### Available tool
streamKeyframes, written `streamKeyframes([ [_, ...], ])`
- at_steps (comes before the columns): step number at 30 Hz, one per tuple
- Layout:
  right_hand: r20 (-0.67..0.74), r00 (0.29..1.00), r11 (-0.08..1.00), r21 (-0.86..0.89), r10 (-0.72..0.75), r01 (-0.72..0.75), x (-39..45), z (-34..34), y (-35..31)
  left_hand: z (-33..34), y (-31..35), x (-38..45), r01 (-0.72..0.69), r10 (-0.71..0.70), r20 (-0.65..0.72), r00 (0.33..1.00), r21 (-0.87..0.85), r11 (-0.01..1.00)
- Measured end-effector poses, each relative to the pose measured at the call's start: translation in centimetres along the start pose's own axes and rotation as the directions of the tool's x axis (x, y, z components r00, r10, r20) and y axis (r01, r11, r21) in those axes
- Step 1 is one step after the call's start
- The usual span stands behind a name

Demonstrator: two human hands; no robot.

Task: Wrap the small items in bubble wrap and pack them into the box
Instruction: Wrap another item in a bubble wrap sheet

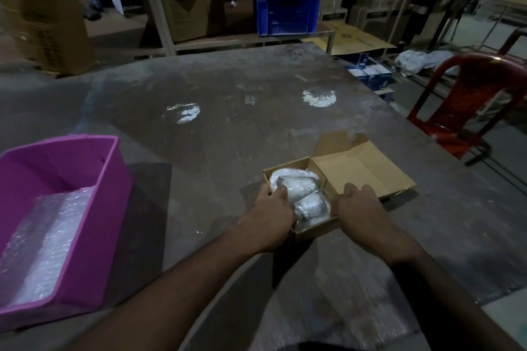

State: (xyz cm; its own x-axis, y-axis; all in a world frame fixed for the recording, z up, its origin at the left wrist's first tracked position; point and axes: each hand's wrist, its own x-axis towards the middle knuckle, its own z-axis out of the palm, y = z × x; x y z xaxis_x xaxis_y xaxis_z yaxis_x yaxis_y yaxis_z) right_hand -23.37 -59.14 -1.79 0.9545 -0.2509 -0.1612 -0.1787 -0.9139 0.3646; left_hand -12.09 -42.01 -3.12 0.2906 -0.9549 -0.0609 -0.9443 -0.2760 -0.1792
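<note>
Hands over box (310, 225), near desk (228, 128) edge closest to camera. Left hand (272, 218) at box's left wall, fingers curled down into the compartment, touching the far bundle (288, 184) wrapped in bubble wrap; firm grip or mere touch, cannot tell. Right hand (360, 208) at the hinge between box and lid (359, 171), palm down, fingers loosely curled over the edge, resting there, closed round nothing seen. Second bundle (312, 205) lying in the near half of the box, just beside the first, the two touching, between both hands. Lid folded back flat to the right, bare brown inside facing up. Box low, brown cardboard, set at a slant to the desk edge.

Pink bin (108, 179) at left, well apart from the box, sheets of bubble wrap (42, 245) piled on its floor. Two pale glare patches on the grey desk farther back. Red chair (467, 100) beyond the right corner. Blue crate (288, 13) on a low shelf behind, cartons stacked around it in dim light.
</note>
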Motion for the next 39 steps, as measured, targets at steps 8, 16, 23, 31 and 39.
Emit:
streamKeyframes([
  [8,-0.044,0.994,0.987,0.129,0.097,-0.091,-1.7,-0.5,0.1,0.5,-0.1,0.2,0.009,-0.009,-0.012,1.0,-0.012,1.0],
  [16,0.009,0.999,0.98,0.196,0.038,-0.039,-1.3,-0.4,-0.8,0.5,-0.4,-0.1,0.009,-0.009,-0.003,1.0,-0.051,0.999],
  [23,-0.132,0.988,0.823,0.568,0.074,0.015,-0.6,-1.6,-1.2,0.3,-2.8,-0.4,0.154,-0.204,-0.096,0.974,-0.38,0.912],
  [31,-0.208,0.976,0.723,0.683,0.058,0.102,4.1,-1.6,-3.3,0.3,-4.7,1.4,0.283,-0.383,-0.192,0.904,-0.405,0.87],
  [39,-0.159,0.987,0.735,0.672,0.026,0.089,8.5,-1.7,-2.6,0.7,-4.3,2.9,0.38,-0.388,0.009,0.922,-0.223,0.898],
])
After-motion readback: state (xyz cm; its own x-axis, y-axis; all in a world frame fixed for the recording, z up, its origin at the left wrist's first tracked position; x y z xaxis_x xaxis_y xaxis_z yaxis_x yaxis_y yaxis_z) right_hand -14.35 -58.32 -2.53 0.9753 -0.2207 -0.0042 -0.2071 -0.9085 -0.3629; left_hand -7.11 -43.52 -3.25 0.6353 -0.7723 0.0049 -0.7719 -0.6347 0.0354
